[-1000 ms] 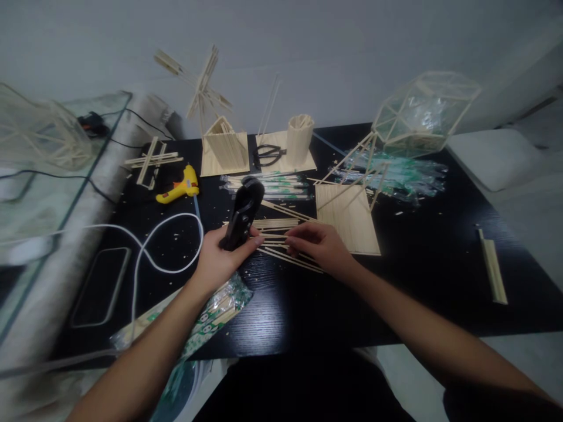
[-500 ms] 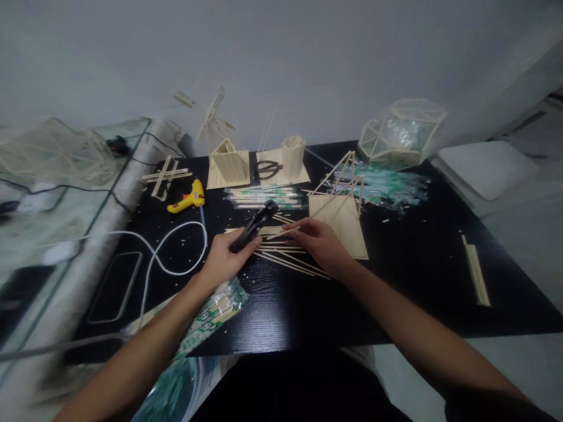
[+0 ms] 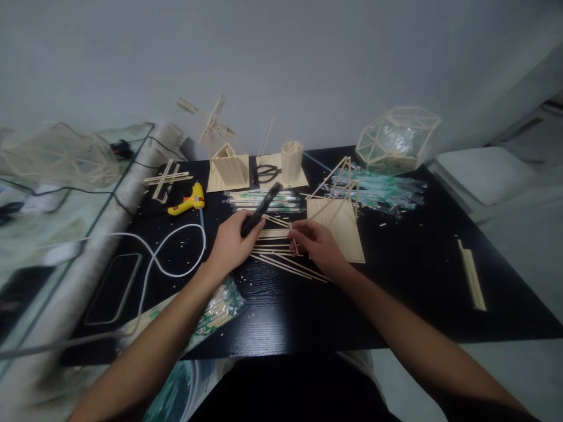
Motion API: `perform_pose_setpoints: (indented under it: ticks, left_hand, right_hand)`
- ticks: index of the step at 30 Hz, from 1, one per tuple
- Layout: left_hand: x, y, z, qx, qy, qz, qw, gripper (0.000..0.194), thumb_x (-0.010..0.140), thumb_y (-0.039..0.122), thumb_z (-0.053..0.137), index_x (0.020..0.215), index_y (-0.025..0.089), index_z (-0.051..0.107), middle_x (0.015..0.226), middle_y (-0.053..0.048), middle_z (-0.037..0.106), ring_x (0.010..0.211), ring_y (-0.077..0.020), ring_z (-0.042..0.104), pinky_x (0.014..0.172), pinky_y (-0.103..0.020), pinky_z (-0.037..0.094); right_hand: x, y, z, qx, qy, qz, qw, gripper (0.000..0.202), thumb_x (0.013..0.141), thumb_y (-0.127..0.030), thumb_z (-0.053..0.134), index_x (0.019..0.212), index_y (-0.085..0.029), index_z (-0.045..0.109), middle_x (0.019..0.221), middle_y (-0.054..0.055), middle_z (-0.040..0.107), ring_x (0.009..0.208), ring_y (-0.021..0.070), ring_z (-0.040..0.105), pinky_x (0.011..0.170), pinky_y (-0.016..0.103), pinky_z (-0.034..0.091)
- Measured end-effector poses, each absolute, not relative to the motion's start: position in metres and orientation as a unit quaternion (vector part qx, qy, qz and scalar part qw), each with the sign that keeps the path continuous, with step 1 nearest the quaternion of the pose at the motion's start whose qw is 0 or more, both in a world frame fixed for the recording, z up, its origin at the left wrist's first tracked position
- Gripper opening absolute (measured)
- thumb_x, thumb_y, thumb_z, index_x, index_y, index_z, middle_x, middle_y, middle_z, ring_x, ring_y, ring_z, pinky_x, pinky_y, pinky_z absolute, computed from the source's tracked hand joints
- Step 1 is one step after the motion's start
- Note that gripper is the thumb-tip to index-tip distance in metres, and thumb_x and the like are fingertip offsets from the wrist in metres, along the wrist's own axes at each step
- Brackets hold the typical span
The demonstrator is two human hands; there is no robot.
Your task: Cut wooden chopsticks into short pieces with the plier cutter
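View: head camera, looking down on a black table [image 3: 396, 293] with both hands over its middle.
Wooden stick: pale, thin, straight and short beside the loose sticks [image 3: 281, 271]; bare, with no finer surface detail legible at this size.
Black hand tool: dark, slim and elongated, seen nearly edge-on; its exact type and jaw position cannot be told.
Left hand [image 3: 232, 239]: closed around the black hand tool [image 3: 264, 206], whose far end projects up and to the right, beyond the thumb.
Right hand [image 3: 320, 245]: thumb and fingers pinch the wooden stick [image 3: 295, 241].
Stick relative to grip: at the fingertips, on the side facing the left hand, running steeply across the view; its lower end points toward the near edge of the table. It is apart from the black hand tool.
Loose sticks: spread between and below the hands, mostly lengthwise across the view, several fanned toward the lower right.
Flat stick panel [image 3: 341, 234]: just beyond the right hand, bearing an open stick frame [image 3: 349, 176].
Left side of table: yellow glue gun [image 3: 188, 201] and looped white cable [image 3: 153, 255].
Rear of table: black-handled scissors [image 3: 267, 171] beside an upright stick cylinder [image 3: 292, 165].
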State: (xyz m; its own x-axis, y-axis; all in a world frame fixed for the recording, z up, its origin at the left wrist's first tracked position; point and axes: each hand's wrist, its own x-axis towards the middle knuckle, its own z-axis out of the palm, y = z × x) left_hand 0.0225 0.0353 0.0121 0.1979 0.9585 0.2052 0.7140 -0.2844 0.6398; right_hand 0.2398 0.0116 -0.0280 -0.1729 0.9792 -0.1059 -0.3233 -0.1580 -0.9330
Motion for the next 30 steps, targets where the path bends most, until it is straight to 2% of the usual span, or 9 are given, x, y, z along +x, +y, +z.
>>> perform_pose_setpoints:
  ticks: [4,11,18,25,30]
  left_hand:
    - [0.013,0.035,-0.003,0.797,0.535,0.244,0.137,0.034,0.096,0.045,0.053,0.109,0.017,0.065,0.102,-0.010,0.069,0.100,-0.0250,0.064,0.092,-0.037,0.049]
    - [0.012,0.030,-0.007,0.824,0.503,0.219,0.142,0.037,0.096,0.040,0.055,0.124,0.017,0.061,0.108,-0.011,0.069,0.103,-0.0269,0.063,0.093,-0.040,0.050]
    - [0.021,0.020,-0.007,0.839,0.479,0.203,0.158,0.036,0.095,0.037,0.057,0.125,0.018,0.061,0.107,-0.010,0.067,0.101,-0.0266,0.065,0.089,-0.040,0.052]
    - [0.022,0.018,-0.008,0.841,0.483,0.186,0.155,0.031,0.094,0.034,0.057,0.119,0.017,0.063,0.100,-0.009,0.067,0.094,-0.0264,0.067,0.082,-0.038,0.053]
    - [0.023,0.017,-0.006,0.842,0.482,0.178,0.165,0.030,0.096,0.038,0.055,0.116,0.017,0.062,0.103,-0.010,0.068,0.096,-0.0268,0.066,0.084,-0.040,0.054]
  right_hand:
    - [0.243,0.013,-0.029,-0.434,-0.448,0.602,0.499,0.033,0.081,-0.049,0.079,0.092,-0.020,0.070,0.079,0.000,0.069,0.057,0.0087,0.053,0.052,0.023,0.047]
    - [0.248,0.010,-0.022,-0.453,-0.451,0.586,0.497,0.029,0.080,-0.047,0.080,0.095,-0.024,0.071,0.091,0.002,0.072,0.085,0.0167,0.066,0.073,0.028,0.054]
    - [0.246,0.010,-0.021,-0.423,-0.458,0.592,0.511,0.032,0.080,-0.049,0.082,0.090,-0.022,0.068,0.078,0.000,0.068,0.065,0.0132,0.060,0.064,0.029,0.054]
    - [0.245,0.008,-0.020,-0.398,-0.449,0.626,0.497,0.033,0.083,-0.050,0.079,0.091,-0.021,0.065,0.076,0.002,0.072,0.064,0.0158,0.067,0.066,0.033,0.059]
    - [0.245,0.008,-0.018,-0.404,-0.443,0.632,0.491,0.036,0.081,-0.051,0.080,0.089,-0.021,0.062,0.074,0.001,0.074,0.056,0.0143,0.067,0.056,0.029,0.059]
